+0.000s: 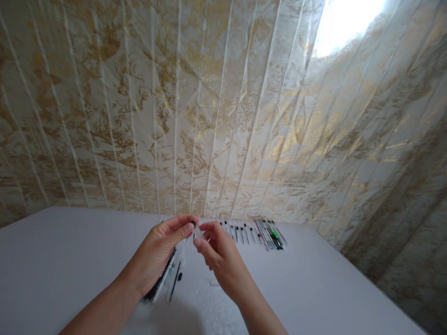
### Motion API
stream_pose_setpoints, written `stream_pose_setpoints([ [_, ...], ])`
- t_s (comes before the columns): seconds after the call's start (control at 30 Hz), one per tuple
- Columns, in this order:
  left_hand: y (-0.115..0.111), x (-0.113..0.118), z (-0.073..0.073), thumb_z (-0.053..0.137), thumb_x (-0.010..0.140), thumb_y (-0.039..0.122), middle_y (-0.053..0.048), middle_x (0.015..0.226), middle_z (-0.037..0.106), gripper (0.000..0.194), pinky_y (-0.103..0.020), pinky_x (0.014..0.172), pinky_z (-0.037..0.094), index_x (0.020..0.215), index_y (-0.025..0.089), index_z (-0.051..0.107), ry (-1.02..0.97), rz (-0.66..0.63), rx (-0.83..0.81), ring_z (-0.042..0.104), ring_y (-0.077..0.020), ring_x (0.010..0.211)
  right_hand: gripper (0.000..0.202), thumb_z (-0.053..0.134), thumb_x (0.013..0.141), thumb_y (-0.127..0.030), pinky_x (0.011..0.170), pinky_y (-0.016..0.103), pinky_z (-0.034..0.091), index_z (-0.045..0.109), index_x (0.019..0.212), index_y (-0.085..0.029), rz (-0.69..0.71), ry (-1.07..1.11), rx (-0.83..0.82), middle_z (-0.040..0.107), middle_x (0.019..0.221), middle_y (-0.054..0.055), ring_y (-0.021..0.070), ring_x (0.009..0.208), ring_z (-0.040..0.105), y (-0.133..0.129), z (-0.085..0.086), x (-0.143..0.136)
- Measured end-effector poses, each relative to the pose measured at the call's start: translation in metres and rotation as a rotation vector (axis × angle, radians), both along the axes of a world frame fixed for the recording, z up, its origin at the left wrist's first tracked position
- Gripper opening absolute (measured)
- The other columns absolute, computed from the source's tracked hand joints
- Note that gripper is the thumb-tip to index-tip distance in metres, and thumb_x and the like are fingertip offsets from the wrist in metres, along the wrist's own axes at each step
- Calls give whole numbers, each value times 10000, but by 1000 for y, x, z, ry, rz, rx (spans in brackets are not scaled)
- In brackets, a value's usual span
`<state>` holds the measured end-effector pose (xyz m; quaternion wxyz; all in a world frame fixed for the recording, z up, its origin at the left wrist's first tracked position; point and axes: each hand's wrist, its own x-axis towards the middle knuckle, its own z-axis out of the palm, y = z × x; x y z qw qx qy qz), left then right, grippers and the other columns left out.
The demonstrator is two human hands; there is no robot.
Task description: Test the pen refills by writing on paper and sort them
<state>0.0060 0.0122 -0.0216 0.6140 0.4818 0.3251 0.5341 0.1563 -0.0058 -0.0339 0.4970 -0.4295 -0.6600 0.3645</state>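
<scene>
My left hand (159, 246) pinches the dark end of a short, clear pen piece (199, 231) between thumb and fingers. My right hand (223, 258) grips the other, clear end, so the piece spans both hands above the table. It looks like a pen barrel, partly covered by the fingers. Beneath my left hand lies a bundle of black and clear pen parts (161, 282). Beside the bundle are a thin dark refill (175, 281) and a small black pen cap (180, 277).
Along the back of the white table (296, 288) runs a row of refills or thin pens with dark ends (242, 234). Several coloured pens (268, 236), one with a green part, lie at its right. A gold-patterned curtain (195, 116) hangs behind the table.
</scene>
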Motion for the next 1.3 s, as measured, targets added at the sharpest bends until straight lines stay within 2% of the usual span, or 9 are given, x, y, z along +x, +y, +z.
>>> stream_pose_setpoints([
  [0.13, 1, -2, 0, 778, 668, 328, 6, 844, 689, 225, -226, 843, 397, 855, 214, 731, -1, 48, -33, 560, -154, 883, 144, 619, 801, -265, 568, 212, 363, 495, 803, -192, -104, -32, 42, 520, 697, -33, 104, 617, 457, 3, -3, 1],
  [0.37, 2, -4, 5, 801, 633, 373, 13, 767, 674, 278, -233, 813, 409, 841, 201, 732, -15, 29, -33, 553, -141, 807, 346, 367, 956, -417, 522, 207, 344, 580, 843, -169, 101, -119, -14, 563, 659, -10, 88, 527, 420, 0, 3, 8],
  [0.47, 2, -3, 5, 808, 631, 349, 12, 782, 676, 267, -229, 797, 420, 836, 200, 724, -35, 39, -46, 562, -139, 812, 210, 531, 885, -383, 553, 213, 356, 554, 949, -185, -15, -150, 43, 572, 760, -10, 98, 586, 458, 1, 4, 10],
  [0.57, 0, -3, 6, 817, 620, 328, 8, 786, 677, 268, -231, 783, 429, 832, 196, 720, -39, 62, -61, 568, -138, 796, 149, 622, 815, -290, 573, 214, 356, 520, 860, -192, -123, -166, 77, 550, 727, -29, 108, 620, 474, 3, 4, 12],
  [0.77, 1, -5, 7, 836, 578, 291, -27, 782, 688, 276, -281, 780, 464, 804, 173, 733, -32, 128, -44, 604, -181, 785, 220, 426, 937, -312, 580, 225, 370, 561, 820, -186, -12, -251, 24, 589, 671, -12, 112, 588, 502, 0, 11, 13],
  [0.9, 3, -5, 7, 840, 579, 320, -8, 768, 671, 286, -249, 758, 467, 799, 179, 724, -50, 136, -53, 597, -152, 756, 161, 631, 806, -284, 610, 228, 383, 548, 912, -197, -87, -251, 41, 597, 762, -13, 128, 659, 524, -1, 14, 15],
  [1.0, 4, -6, 6, 842, 582, 341, 4, 752, 657, 289, -228, 748, 461, 782, 179, 714, -59, 134, -53, 585, -133, 741, 126, 631, 801, -276, 599, 221, 369, 549, 765, -187, -123, -253, 50, 577, 686, -26, 120, 626, 503, 1, 15, 19],
  [1.1, 6, -9, 4, 840, 591, 346, 8, 758, 662, 285, -205, 765, 450, 781, 178, 709, -55, 119, -52, 578, -123, 765, 275, 529, 883, -334, 589, 224, 355, 587, 667, -174, -71, -305, 16, 583, 612, -14, 117, 593, 499, 2, 17, 23],
  [1.3, 12, -14, 0, 811, 653, 326, 17, 788, 658, 217, -185, 786, 446, 782, 193, 699, -63, 113, -32, 572, -112, 799, 161, 674, 774, -247, 655, 239, 394, 642, 928, -212, -153, -363, 65, 652, 719, -11, 146, 687, 569, -1, 22, 26],
])
